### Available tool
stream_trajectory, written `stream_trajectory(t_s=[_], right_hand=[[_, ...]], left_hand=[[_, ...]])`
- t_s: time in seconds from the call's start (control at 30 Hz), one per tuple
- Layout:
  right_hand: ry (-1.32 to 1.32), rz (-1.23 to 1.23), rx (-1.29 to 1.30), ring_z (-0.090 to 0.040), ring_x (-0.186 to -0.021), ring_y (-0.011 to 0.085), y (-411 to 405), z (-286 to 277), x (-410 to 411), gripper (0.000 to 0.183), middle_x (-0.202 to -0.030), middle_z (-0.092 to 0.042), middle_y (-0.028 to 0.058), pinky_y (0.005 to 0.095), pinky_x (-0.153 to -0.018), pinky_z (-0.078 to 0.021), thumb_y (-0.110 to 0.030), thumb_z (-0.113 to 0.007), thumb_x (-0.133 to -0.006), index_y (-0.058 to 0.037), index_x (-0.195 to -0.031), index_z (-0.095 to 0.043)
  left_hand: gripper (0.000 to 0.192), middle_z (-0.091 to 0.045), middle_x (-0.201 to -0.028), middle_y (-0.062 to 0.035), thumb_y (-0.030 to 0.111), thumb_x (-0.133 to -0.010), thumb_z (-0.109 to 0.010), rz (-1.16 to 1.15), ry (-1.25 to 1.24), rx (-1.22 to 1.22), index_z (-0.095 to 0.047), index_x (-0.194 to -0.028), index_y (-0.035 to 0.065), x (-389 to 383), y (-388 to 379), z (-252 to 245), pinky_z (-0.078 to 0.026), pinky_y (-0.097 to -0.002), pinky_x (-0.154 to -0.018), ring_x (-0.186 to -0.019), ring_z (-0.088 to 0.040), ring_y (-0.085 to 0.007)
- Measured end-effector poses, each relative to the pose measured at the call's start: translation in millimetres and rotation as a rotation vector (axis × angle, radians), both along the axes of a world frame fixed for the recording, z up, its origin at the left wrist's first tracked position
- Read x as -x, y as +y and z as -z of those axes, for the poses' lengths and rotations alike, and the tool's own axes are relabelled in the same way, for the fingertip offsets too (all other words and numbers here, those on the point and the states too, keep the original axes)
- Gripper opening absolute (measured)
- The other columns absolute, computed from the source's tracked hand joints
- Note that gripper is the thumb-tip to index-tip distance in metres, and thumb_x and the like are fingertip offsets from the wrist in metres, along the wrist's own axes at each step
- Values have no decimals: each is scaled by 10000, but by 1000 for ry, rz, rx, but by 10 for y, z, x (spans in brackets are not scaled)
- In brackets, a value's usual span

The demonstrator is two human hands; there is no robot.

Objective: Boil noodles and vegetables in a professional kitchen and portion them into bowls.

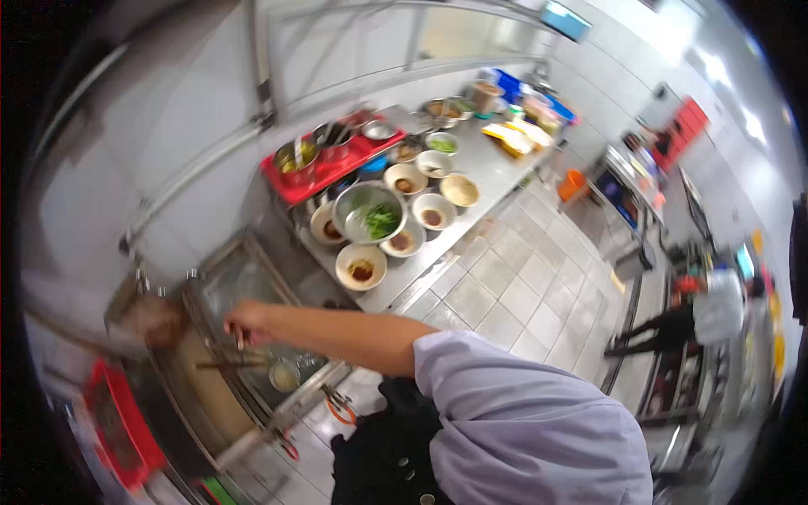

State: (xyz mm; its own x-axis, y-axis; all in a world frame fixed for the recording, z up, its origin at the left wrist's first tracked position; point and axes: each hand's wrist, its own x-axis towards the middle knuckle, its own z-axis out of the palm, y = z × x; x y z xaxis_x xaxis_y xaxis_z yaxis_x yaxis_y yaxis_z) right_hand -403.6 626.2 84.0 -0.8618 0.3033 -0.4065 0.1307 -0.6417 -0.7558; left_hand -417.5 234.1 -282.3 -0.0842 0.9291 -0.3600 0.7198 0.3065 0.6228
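My right hand (247, 323) reaches across to the left over a steel basin unit, fingers curled. A small pale piece shows at the fingertips, but blur hides whether it is held. Below the hand, a dark stick-like utensil (230, 365) lies crosswise near a small round container (284, 374) with pale contents. A tank of cloudy tan liquid (218, 394) lies to the left of it. Further left is a blurred brown shape (158, 323) that I cannot identify. My left hand is out of view.
The steel table (404, 284) bears several bowls with dark sauce (361, 267), a metal bowl of chopped greens (381, 221) and a red tray (334, 165) with metal pots. A red basket (120, 429) stands lower left. Orange-handled scissors (341, 410) hang at the basin's front edge. Another person (716, 309) stands far right.
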Motion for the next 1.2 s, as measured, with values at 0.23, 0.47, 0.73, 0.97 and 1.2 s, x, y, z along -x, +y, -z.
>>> stream_trajectory(t_s=[0.23, 0.47, 0.73, 0.97, 1.2], right_hand=[[68, 133, -4, -526, -515, 141, -341, -289, -249, 230, -586, -550, 13, 340, -482, -412, -221, -645, -944, -75, -767, -663], [-19, 166, -205, -459, -499, 124, -479, -614, -471, 249, -580, -517, -12, 344, -470, -328, -255, -651, -950, -90, -763, -660], [45, 339, -109, -444, -458, 120, -692, -228, -565, 309, -543, -494, -12, 323, -463, -328, -277, -633, -991, -101, -737, -630], [64, 361, -196, -460, -464, 150, -820, -349, -702, 309, -559, -494, 37, 366, -455, -397, -234, -620, -959, -68, -700, -593], [16, 384, 19, -473, -524, 137, -875, -606, -543, 251, -599, -498, 29, 352, -516, -439, -168, -681, -910, -77, -695, -590]], left_hand=[[368, -719, -1111, -234, 297, -1003, -488, 368, 23, -138, -709, -1153, 43, 433, 1304, -440, -531, -524, -929, -1067, -675, -417], [367, -720, -1110, -231, 300, -1000, -494, 577, -10, -205, -710, -1153, 46, 322, 1575, -337, -531, -520, -930, -1067, -676, -413], [366, -721, -1110, -228, 304, -996, -500, 747, -61, -279, -711, -1153, 50, -182, 1921, -372, -532, -517, -930, -1068, -677, -408], [365, -722, -1109, -225, 307, -993, -505, 829, -103, -296, -713, -1153, 53, -444, 1814, -229, -532, -514, -931, -1068, -678, -404], [364, -723, -1109, -223, 310, -990, -510, 910, -98, -261, -714, -1154, 56, -410, 1613, -330, -532, -511, -931, -1069, -679, -400]])
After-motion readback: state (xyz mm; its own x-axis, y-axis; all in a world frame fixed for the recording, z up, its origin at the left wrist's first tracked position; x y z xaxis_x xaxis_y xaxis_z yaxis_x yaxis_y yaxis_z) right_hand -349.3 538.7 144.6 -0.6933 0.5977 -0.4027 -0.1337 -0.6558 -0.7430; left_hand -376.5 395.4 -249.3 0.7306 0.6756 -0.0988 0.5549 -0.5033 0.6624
